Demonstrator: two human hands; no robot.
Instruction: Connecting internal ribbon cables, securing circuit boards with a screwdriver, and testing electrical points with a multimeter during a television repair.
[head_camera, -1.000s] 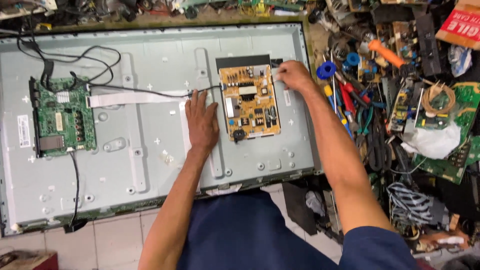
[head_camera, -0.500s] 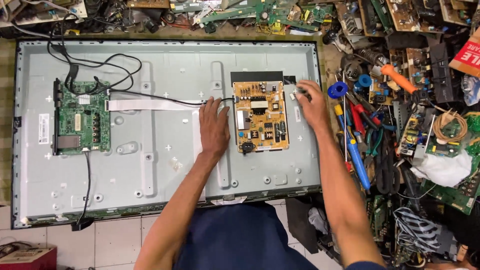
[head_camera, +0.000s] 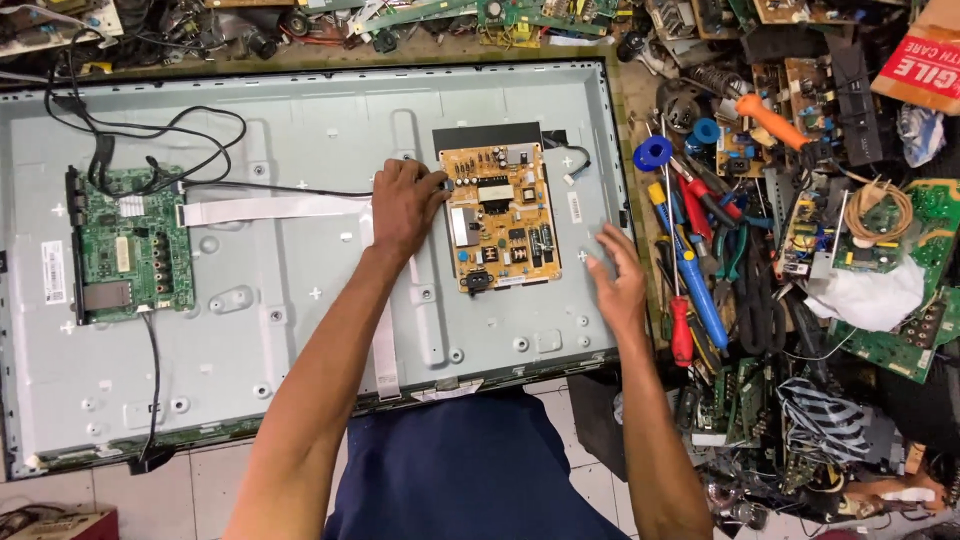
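Green main board (head_camera: 128, 245) at panel's left, cabled; white ribbon cable (head_camera: 270, 209) running right toward left hand (head_camera: 403, 203), fingers curled against tan power supply board (head_camera: 499, 218) edge. Board seated mid-panel on grey television back panel (head_camera: 300, 340), apparently not lifted; right hand (head_camera: 617, 275) open, hovering, holding nothing, beside blue-handled screwdriver (head_camera: 690, 268).

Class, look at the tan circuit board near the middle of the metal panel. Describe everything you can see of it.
The tan circuit board is a tall rectangle lying flat on the grey metal back panel, over a black sheet. It carries dark and white components. The left hand touches its left edge; the right hand hovers open to its right.
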